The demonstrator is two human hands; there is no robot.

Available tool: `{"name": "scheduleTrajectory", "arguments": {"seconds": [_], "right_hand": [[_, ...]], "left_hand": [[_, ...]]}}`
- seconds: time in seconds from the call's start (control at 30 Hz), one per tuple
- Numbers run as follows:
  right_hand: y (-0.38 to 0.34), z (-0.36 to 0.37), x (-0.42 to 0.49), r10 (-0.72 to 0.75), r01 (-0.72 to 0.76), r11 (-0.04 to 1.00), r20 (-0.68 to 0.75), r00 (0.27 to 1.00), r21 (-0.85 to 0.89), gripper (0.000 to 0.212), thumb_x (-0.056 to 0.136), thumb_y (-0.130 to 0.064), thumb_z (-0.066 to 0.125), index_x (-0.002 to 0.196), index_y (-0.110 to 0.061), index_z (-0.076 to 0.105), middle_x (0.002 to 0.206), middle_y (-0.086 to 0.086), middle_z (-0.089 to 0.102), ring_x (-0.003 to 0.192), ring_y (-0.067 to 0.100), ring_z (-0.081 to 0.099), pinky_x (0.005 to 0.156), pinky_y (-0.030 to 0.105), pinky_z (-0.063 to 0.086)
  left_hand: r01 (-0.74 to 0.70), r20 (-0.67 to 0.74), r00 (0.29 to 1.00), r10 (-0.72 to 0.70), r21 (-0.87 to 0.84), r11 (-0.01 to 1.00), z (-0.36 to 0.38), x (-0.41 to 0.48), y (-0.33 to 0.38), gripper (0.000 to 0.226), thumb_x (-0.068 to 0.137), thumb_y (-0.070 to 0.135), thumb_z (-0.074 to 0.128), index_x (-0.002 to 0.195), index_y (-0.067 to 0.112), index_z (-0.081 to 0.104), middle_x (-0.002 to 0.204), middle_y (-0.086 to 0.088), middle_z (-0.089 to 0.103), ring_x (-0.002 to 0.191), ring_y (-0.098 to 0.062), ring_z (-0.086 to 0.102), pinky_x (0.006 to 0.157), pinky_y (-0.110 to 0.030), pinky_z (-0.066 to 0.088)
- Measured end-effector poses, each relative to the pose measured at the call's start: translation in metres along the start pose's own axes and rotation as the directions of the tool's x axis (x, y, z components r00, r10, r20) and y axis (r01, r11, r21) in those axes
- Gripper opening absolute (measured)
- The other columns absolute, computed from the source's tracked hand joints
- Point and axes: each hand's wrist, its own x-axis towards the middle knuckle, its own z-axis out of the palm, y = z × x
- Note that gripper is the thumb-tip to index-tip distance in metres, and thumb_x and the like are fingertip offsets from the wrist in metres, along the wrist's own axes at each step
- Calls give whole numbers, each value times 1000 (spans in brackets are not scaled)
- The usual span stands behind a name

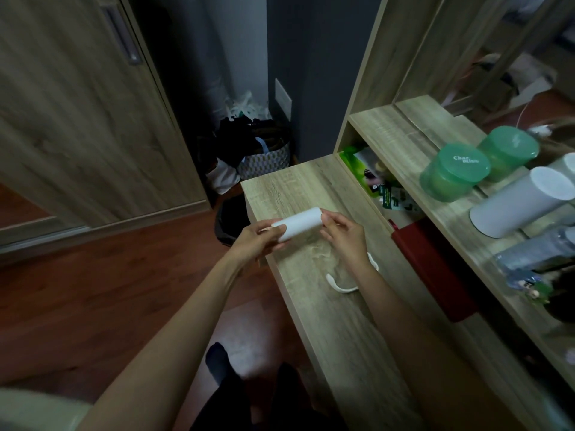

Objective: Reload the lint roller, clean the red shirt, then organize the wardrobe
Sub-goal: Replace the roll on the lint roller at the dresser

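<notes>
Both ends of the roll [300,223] are pinched by my left hand [258,241] and right hand [345,236] above the desk [326,188]; reloading, I next likely slide it onto the handle [339,286] lying under my wrist.

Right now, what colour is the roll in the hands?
The roll is plain white; the head view shows it best.

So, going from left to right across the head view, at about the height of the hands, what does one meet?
wardrobe door → left hand → white roll, held by both hands → right hand → red box → white canister
</notes>
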Motion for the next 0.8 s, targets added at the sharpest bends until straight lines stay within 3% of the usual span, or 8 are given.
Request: {"name": "scheduleTrajectory", "arguments": {"seconds": [0.13,0.23,0.3,0.47,0.6,0.67,0.73,0.8], "right_hand": [[-5,-15,-3,-42,45,996,35,998,-81,23,90,-9,62,111,-12,67,106,-4,67,95,6,66,76,18,56],[-7,-25,-4,-75,81,989,54,996,-120,20,89,-9,63,107,-15,69,113,5,67,98,10,67,77,20,56],[-7,-30,-5,-89,100,980,68,994,-169,19,89,-10,64,106,-15,69,114,7,68,99,13,67,79,20,55],[-5,-48,-10,-53,44,981,-42,998,-190,28,89,-18,64,116,-10,62,112,9,66,98,19,66,77,24,57],[24,-78,-21,-126,-37,842,-264,956,-539,35,88,-35,63,115,-13,61,111,7,66,99,20,64,86,41,54],[43,-89,-28,-132,-134,727,-328,936,-674,43,88,-40,59,120,-11,58,118,11,61,108,25,58,93,45,49],[57,-92,-35,-102,-220,628,-359,928,-746,45,90,-39,55,120,-6,57,118,16,59,111,31,55,93,44,46],[63,-90,-41,-76,-260,601,-378,923,-756,42,92,-36,52,114,-2,58,113,19,60,107,35,56,88,42,46]], "left_hand": [[-23,145,989,-28,337,941,6,0,10,37,86,16,72,120,8,62,105,-15,67,79,-15,71,66,-17,55],[-127,246,969,-36,615,778,15,3,16,51,81,23,77,129,19,58,102,-7,62,87,-12,65,78,-22,56],[-189,319,946,-61,695,694,25,3,16,66,81,23,77,139,27,46,101,-5,61,89,-15,64,82,-23,54],[-231,377,925,-48,658,717,41,0,10,93,83,21,75,150,44,15,112,-21,60,102,-31,62,87,-39,55],[-233,376,924,-64,689,686,45,-7,5,103,87,22,70,149,48,-8,122,-14,56,107,-40,62,87,-50,55],[-218,370,926,-73,682,698,46,-9,3,104,87,21,70,149,48,-9,123,-11,54,105,-42,62,84,-54,55],[-190,364,927,-88,660,727,46,-9,-1,101,82,25,73,146,53,1,116,-22,61,99,-45,65,82,-56,55],[-162,355,931,-86,613,773,47,-11,-5,91,81,22,73,141,54,12,114,-29,60,95,-44,66,83,-57,55]]}}
